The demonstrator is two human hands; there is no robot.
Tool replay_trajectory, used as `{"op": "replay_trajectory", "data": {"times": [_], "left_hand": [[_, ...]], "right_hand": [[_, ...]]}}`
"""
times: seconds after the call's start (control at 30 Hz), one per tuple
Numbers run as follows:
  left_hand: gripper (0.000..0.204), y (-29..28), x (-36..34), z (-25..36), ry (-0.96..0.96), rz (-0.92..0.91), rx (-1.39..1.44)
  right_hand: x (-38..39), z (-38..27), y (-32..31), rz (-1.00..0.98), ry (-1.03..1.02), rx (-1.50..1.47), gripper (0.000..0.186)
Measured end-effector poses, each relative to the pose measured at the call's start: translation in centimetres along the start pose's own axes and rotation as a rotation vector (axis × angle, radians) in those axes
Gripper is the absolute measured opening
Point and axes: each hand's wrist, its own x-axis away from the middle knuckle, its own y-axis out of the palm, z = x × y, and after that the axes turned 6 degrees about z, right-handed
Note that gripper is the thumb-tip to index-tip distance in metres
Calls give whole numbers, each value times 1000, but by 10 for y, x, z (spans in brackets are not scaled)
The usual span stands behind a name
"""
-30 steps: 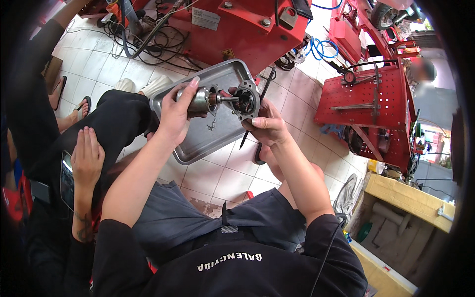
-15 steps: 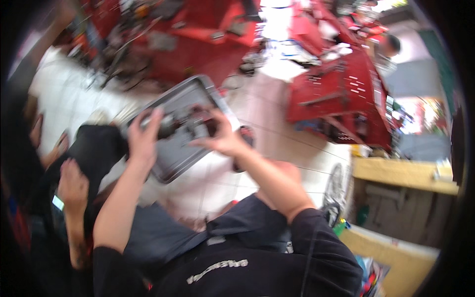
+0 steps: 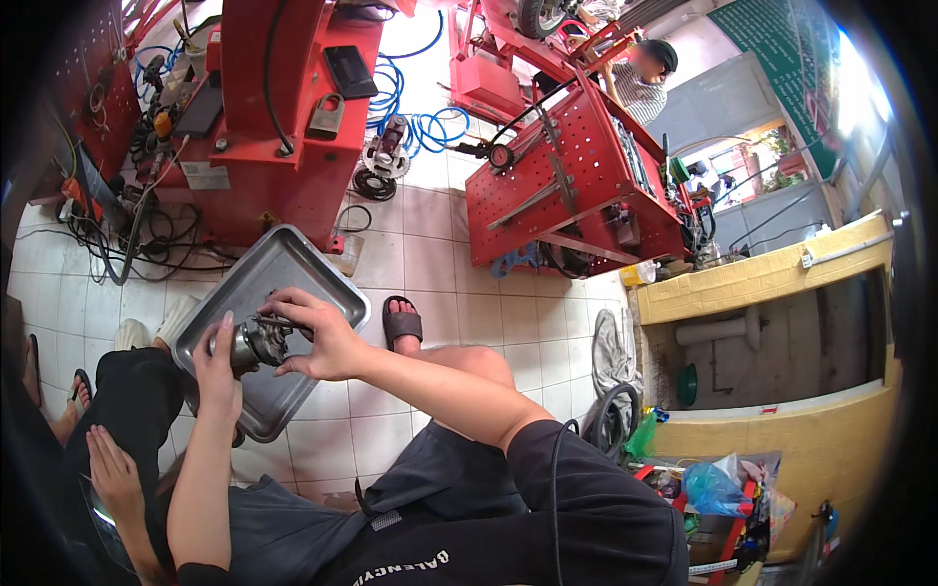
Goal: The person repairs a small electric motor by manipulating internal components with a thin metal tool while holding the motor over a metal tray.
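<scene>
I hold a round metal machine part (image 3: 256, 346) over a grey metal tray (image 3: 311, 266). Its silver, cylindrical end rests in my left hand (image 3: 215, 369), with the thumb up along its side. At the other end, the fingers and thumb of my right hand (image 3: 327, 337) close on a rougher, darker section. A dark, narrow edge shows under the right fingers. My fingers cover much of the part, so its exact kind cannot be made out.
On my left sits another person, whose hand (image 3: 115, 477) lies near their dark trousers. A red machine stand (image 3: 293, 195) rises beyond the tray, cables around it. Farther right are a red perforated cart (image 3: 547, 186), a blue hose (image 3: 445, 127) and a yellow-tiled counter (image 3: 762, 269).
My view has turned, so hands and tray appear lower and further left. Both hands have come closer together, the right one now against the darker end of the part.
</scene>
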Motion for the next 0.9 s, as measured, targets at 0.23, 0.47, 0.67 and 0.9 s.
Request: {"op": "replay_trajectory", "data": {"times": [0.23,0.47,0.67,0.9], "left_hand": [[49,-18,-5,-8,-66,-10,104],[41,-10,-1,-4,-19,-87,-11],[41,-10,5,5,-69,-86,-10],[46,-11,2,2,-121,-64,27]], "right_hand": [[-3,10,22,-38,-85,120,73],[5,-6,23,23,26,128,73],[-1,-10,22,-20,-19,165,73],[-7,-22,15,-66,-28,243,68]]}}
